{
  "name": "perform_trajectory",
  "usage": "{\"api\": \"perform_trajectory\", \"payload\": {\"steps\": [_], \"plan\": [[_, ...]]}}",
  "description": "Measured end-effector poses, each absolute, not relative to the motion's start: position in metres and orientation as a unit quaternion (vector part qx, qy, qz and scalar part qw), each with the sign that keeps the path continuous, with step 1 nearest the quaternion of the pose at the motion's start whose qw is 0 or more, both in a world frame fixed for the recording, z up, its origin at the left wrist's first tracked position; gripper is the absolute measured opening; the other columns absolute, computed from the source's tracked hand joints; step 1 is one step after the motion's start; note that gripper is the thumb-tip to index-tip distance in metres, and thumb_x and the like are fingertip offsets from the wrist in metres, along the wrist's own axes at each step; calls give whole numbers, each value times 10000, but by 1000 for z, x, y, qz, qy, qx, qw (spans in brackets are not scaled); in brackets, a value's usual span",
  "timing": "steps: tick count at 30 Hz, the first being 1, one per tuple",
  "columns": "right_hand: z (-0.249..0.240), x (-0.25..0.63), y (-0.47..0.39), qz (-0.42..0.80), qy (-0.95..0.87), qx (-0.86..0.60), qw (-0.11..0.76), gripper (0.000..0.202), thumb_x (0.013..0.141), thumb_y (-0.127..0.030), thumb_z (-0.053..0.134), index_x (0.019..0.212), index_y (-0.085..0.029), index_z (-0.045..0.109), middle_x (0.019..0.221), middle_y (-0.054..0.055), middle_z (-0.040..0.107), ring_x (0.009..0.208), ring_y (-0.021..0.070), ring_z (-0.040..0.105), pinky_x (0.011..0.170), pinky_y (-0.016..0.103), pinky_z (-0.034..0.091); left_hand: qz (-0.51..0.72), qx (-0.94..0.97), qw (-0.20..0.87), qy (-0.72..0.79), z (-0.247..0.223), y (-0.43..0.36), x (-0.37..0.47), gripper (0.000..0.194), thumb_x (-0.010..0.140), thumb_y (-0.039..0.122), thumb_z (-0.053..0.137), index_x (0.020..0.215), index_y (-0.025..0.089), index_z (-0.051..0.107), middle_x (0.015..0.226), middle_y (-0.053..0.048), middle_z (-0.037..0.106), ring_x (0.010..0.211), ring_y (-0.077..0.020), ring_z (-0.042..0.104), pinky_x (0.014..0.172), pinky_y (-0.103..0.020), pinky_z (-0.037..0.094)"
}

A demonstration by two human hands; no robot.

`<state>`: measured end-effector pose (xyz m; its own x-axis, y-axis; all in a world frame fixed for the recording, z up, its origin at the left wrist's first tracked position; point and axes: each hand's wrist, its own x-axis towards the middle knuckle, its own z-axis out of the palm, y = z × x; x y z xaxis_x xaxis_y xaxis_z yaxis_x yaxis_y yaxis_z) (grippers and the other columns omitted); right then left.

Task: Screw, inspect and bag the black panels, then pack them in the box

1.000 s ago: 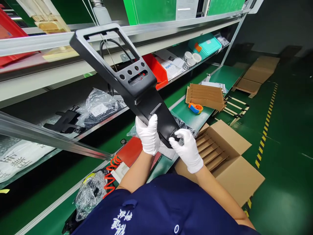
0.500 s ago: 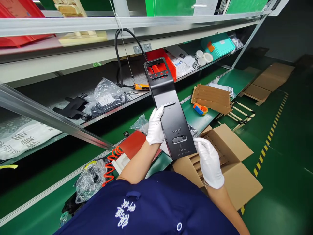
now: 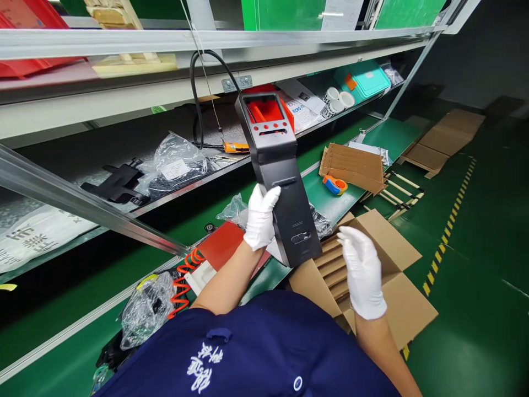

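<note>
My white-gloved left hand (image 3: 261, 216) grips a long black plastic housing (image 3: 291, 207) by its left edge, thumb on the front face. The housing is held up at a tilt, with a rectangular window and a row of small round holes at its top end. Through these openings, red shows from a bin behind. A slot and an oval cutout mark its lower part. My gloved right hand (image 3: 362, 271) is apart from the housing, to the right of its lower end, fingers stretched out and holding nothing. Below that hand stands an open cardboard box (image 3: 399, 242) with cardboard dividers inside.
Behind the housing is a shelf with a red bin (image 3: 289, 110), white rolls (image 3: 332, 102), a teal box (image 3: 367, 80), an orange tool (image 3: 236, 147) and bagged parts (image 3: 176, 165). A tape dispenser (image 3: 334, 185) and flat cardboard (image 3: 353, 167) lie on the green bench.
My right hand has let go of the housing's lower edge and moved right. The housing has turned in my left hand, so its side wall now shows.
</note>
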<state>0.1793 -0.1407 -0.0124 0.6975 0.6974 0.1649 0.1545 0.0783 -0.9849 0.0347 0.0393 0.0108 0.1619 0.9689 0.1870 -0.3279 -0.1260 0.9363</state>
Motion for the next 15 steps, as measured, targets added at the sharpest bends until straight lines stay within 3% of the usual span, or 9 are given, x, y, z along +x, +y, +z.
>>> {"api": "perform_trajectory", "payload": {"steps": [2,5,7,9,12,15], "plan": [[-13,200,-149,189,-270,-627,706,568,850,-580,734,1256,-192,649,1300,93,665,1065,125,697,993,277,603,521,609,497,333,8,31,36,310,851,466,735,1012,225,624,963,-38,727,823,-199,694,773,-336,578],[-15,234,-171,266,-194,-593,735,793,840,-800,605,1358,-200,595,1393,148,611,1109,195,705,953,369,623,340,864,265,261,-13,19,43,84,918,302,634,911,220,652,765,-22,670,692,-191,649,641,-318,496],[-20,251,-191,330,-148,-591,721,954,817,-943,435,1382,-190,588,1409,192,590,1158,268,697,909,452,632,207,961,118,143,-36,9,51,138,952,190,539,921,210,672,739,-37,665,656,-203,645,567,-319,431],[-30,261,-214,375,-97,-613,688,1015,800,-984,367,1391,-190,593,1407,209,586,1182,304,690,881,484,638,125,990,39,53,-60,-2,59,215,972,117,472,958,190,674,734,-53,665,629,-210,640,516,-319,367],[-55,270,-254,414,-41,-674,610,876,804,-883,554,1388,-232,610,1343,162,636,1128,274,711,843,428,660,90,995,40,-4,-91,-22,69,210,964,83,488,993,181,672,740,-53,675,619,-204,634,501,-324,322],[-87,278,-293,371,-96,-726,570,651,725,-624,816,1182,-174,705,1056,115,703,980,238,725,842,391,672,76,993,86,-36,-107,-41,77,222,940,62,516,950,204,686,728,-41,682,619,-188,622,518,-334,318]]}}
